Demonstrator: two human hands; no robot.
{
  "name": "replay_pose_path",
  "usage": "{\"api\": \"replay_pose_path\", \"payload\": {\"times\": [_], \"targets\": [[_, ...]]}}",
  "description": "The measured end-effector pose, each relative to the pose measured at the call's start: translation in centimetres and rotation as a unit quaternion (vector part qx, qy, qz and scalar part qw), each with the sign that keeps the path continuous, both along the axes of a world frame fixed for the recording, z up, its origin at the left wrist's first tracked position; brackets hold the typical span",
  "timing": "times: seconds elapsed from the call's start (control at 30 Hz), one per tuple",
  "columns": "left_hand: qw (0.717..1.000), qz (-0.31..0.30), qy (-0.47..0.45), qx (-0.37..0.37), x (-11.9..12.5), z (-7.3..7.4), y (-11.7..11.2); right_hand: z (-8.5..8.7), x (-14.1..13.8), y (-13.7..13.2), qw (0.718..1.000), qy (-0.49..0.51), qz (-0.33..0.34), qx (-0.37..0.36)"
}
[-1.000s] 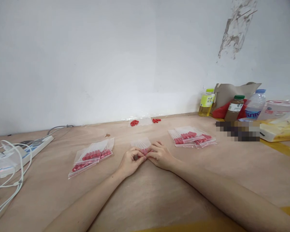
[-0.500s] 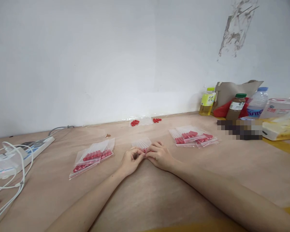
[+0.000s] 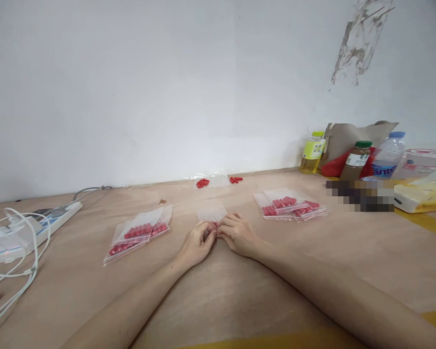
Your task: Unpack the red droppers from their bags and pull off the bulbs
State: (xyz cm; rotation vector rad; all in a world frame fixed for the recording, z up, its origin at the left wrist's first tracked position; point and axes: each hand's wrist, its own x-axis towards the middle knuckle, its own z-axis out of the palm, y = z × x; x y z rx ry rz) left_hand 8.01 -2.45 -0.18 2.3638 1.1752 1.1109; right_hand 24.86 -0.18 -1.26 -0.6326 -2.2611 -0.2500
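Between my hands lies a clear zip bag point(image 3: 211, 212) with a little red showing at its near end. My left hand point(image 3: 199, 241) pinches that near edge between thumb and fingers. From the other side, my right hand point(image 3: 238, 234) grips the same edge, its fingertips almost touching the left ones. The fingers hide most of the bag's contents. To the left is a pile of zip bags point(image 3: 138, 232) holding red capsule-shaped pieces. A similar pile of filled zip bags point(image 3: 285, 203) rests to the right.
Loose red pieces point(image 3: 202, 183) lie on clear plastic by the wall. A power strip point(image 3: 58, 223) with white cables point(image 3: 34, 252) is at left. At right stand a yellow drink bottle point(image 3: 312, 152), a brown drink bottle point(image 3: 356, 162), a water bottle point(image 3: 388, 155) and a tissue pack point(image 3: 421, 196).
Both hands keep their hold on the zip bag's near edge, the fingertips shifting slightly. The camera view has moved a little; the piles lie as before.
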Motion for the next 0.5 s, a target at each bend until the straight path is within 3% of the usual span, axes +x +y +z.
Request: {"api": "replay_pose_path", "payload": {"times": [0.23,0.33,0.5], "targets": [[0.997,0.072,0.008,0.011,-0.1,-0.55,0.24,0.03,-0.11,-0.19,0.998,-0.009,0.052,-0.018],[0.995,0.089,-0.015,0.034,-0.21,-0.63,0.4,-0.13,0.06,-0.35,0.999,0.009,0.022,-0.031],[0.978,0.156,-0.05,0.128,-0.18,-0.25,0.03,-0.4,0.52,-0.58,0.986,0.084,-0.015,-0.144]]}}
